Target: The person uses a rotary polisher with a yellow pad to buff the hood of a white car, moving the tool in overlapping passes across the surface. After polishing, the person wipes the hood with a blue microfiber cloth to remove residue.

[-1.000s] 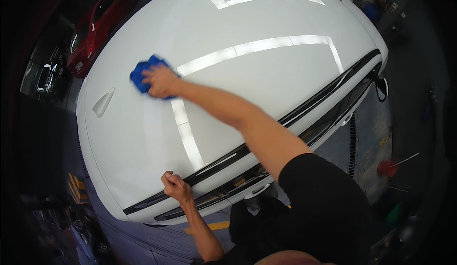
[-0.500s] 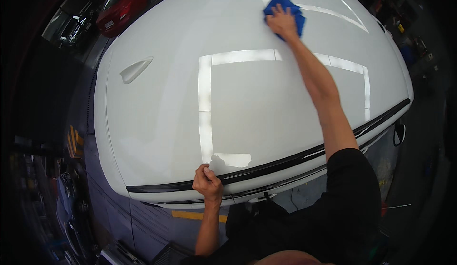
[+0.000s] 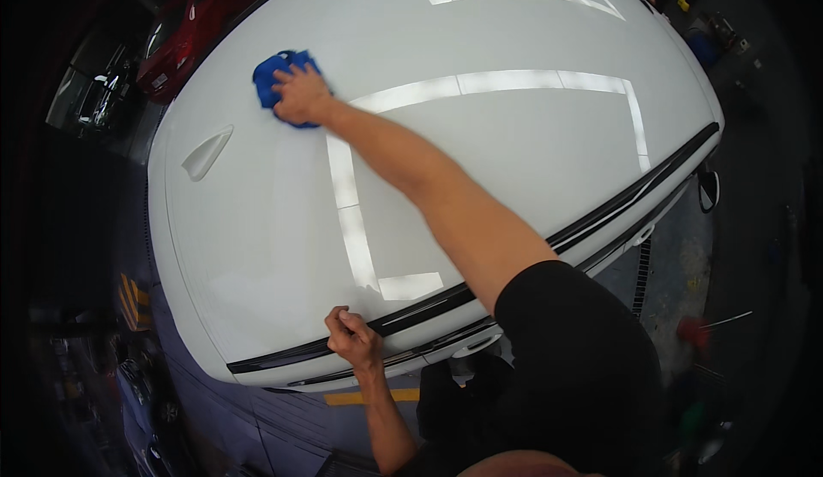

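Observation:
Across the white car roof (image 3: 506, 168) stretches my right arm, its hand (image 3: 302, 94) pressed on a bunched blue cloth (image 3: 273, 83), fingers spread over it. The cloth lies against the paint near the far left of the roof, just beyond a white shark-fin antenna (image 3: 208, 153). By the black roof rail (image 3: 429, 310) along the near edge is my left hand (image 3: 354, 340), its fingers curled in and nothing seen in them.
A red car (image 3: 176, 57) stands beyond the roof at the far left. The white car's side mirror (image 3: 709, 189) juts out at right. A yellow-and-black striped block (image 3: 134, 303) sits on the floor at left. Light strips reflect in the roof.
My right hand has swept the blue cloth from the far right-middle of the roof over to the far left. My left hand stays curled near the rail.

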`<state>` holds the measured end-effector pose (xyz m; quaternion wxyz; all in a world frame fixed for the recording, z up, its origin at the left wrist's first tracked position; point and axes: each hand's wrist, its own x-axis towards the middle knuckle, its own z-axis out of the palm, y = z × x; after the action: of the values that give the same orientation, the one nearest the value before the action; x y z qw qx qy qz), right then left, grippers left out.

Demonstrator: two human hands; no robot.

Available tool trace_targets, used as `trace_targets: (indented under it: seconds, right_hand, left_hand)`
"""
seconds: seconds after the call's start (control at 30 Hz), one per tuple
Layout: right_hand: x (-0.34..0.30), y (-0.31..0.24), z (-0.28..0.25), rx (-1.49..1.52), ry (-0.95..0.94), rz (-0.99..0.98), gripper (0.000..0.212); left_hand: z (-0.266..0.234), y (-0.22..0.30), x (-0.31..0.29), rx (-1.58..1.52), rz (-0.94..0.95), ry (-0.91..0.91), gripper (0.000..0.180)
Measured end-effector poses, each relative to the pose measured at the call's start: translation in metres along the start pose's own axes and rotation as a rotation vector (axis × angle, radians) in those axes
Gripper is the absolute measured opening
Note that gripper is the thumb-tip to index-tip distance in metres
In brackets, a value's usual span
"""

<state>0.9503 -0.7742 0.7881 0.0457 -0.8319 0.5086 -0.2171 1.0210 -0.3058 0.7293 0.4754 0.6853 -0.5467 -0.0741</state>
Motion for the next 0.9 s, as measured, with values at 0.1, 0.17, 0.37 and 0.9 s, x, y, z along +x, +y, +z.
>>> trace_targets:
  seconds: [0.1,0.17,0.37,0.9]
  right_hand:
    - [-0.049,0.165,-0.085,-0.097,0.142,0.122,0.058]
    - [-0.107,0.271,-0.154,-0.036,0.183,0.283,0.059]
    - [-0.292,0.474,-0.285,-0.369,0.319,0.941,0.068]
    - [-0.262,-0.142,-0.026,0.142,-0.298,-0.411,0.060]
  left_hand:
    - [-0.001,0.004,0.002,-0.035,-0.013,0.029,0.024]
    - [-0.004,0.005,0.002,-0.037,-0.032,0.037,0.025]
    - [0.007,0.011,0.002,0.017,-0.039,0.019,0.019]
    - [0.013,0.013,0.007,0.045,-0.006,0.017,0.018]
